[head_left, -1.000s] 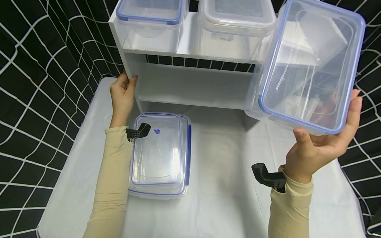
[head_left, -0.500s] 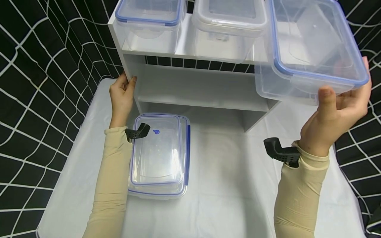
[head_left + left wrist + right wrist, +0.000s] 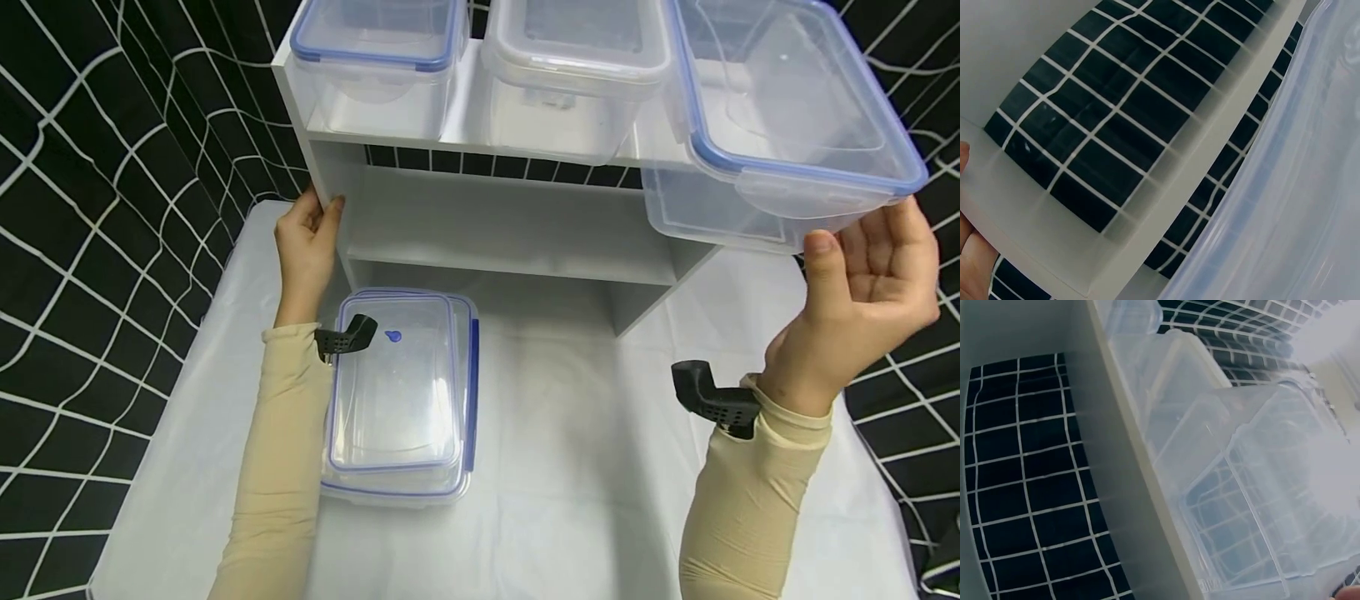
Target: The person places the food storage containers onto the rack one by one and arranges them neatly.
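We see blue-lidded container (image 3: 795, 100) overhanging right front of top shelf (image 3: 471, 92); right hand (image 3: 855, 292) gripping its lower near corner, left hand (image 3: 307, 246) pinching side panel (image 3: 302, 129). We judge it light, stiff, slick: hold under base, not lid.

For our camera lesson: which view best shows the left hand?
The head view: the left hand shows nearly whole, gripping the shelf unit. Left wrist view: only parts, at the edge. Right wrist view: none.
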{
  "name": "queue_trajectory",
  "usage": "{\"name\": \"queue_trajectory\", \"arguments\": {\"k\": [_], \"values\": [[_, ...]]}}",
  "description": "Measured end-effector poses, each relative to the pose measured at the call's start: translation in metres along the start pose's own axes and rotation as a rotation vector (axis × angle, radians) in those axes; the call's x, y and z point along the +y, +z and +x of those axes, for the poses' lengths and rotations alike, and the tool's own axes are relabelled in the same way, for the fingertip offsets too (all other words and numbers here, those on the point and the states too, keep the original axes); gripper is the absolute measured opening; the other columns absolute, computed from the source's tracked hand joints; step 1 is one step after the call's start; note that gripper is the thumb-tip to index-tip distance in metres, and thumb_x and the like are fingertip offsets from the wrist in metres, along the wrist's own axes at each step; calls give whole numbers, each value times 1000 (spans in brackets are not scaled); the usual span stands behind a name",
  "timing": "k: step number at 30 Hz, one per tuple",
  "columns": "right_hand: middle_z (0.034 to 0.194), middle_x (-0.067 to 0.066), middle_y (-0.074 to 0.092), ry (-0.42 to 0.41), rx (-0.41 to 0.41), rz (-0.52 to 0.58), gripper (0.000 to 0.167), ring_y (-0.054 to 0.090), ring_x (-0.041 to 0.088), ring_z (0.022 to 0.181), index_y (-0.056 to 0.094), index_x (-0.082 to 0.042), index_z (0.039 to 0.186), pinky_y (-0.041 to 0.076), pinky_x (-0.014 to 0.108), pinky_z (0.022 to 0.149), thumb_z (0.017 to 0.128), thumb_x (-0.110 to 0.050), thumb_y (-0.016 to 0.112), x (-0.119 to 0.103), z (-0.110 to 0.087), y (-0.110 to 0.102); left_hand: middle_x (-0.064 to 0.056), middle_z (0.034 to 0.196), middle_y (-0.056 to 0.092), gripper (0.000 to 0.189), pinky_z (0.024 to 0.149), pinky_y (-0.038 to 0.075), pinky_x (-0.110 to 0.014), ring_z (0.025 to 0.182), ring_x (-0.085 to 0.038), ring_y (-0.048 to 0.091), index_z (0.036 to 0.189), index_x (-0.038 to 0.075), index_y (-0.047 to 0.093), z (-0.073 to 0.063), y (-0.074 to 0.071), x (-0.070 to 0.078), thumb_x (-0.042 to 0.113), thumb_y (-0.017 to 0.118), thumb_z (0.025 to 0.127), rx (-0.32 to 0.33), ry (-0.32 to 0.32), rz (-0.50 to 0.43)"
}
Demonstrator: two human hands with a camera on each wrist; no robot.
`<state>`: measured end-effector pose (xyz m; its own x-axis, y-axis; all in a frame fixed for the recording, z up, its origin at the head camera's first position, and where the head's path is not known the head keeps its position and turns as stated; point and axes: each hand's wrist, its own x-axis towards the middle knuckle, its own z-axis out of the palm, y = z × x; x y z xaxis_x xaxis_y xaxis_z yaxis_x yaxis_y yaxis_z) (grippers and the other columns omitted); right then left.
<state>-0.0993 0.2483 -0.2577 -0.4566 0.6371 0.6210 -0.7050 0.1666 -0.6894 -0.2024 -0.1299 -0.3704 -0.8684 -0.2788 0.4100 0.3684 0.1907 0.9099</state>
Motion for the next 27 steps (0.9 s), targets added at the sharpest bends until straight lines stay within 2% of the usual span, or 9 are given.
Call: {"name": "queue_trajectory", "arguments": {"k": [3,7,12,17,20,23,27], "values": [[104,23,64,-34,22,-61,48,62,32,98,66,7,104,47,35,91,61,-3,85,1,-7,-4,-22,112,64,26,80,49,-23,99,-32,63,116,-10,61,0,-1,1,3,56,93,1,-4,-4],[101,25,62,-46,18,-47,40,62,35,97,67,8,101,47,37,91,63,9,78,3,-10,-1,-22,112,64,26,79,49,-21,98,-29,63,116,-10,61,-1,-3,2,2,56,93,13,-4,-6],[100,26,62,-50,30,-27,39,62,35,96,67,9,100,48,37,90,62,12,79,3,-7,1,-23,114,63,27,82,49,-24,101,-31,62,117,-11,60,-2,0,2,1,55,93,-1,2,-13],[102,26,62,-6,36,4,38,61,35,97,67,8,101,47,36,90,65,15,74,8,-4,7,-23,116,62,29,84,50,-26,102,-32,62,120,-10,59,-3,-1,1,1,55,94,-7,8,-12],[103,25,61,20,38,10,37,60,35,97,67,7,102,47,35,91,66,16,72,12,-1,12,-23,115,62,28,83,50,-26,101,-28,63,120,-10,59,-4,-2,0,0,54,94,0,10,-9],[103,23,61,33,34,3,36,60,33,98,67,6,102,46,35,91,67,16,71,14,2,18,-23,115,63,28,83,50,-26,100,-23,63,118,-11,59,-4,-2,0,0,54,93,4,13,-11],[103,21,62,26,19,-38,35,60,31,98,66,5,103,46,34,92,70,13,72,17,5,23,-24,113,63,26,82,49,-24,100,-25,63,116,-12,60,-2,0,1,0,54,93,2,19,-12]]}}
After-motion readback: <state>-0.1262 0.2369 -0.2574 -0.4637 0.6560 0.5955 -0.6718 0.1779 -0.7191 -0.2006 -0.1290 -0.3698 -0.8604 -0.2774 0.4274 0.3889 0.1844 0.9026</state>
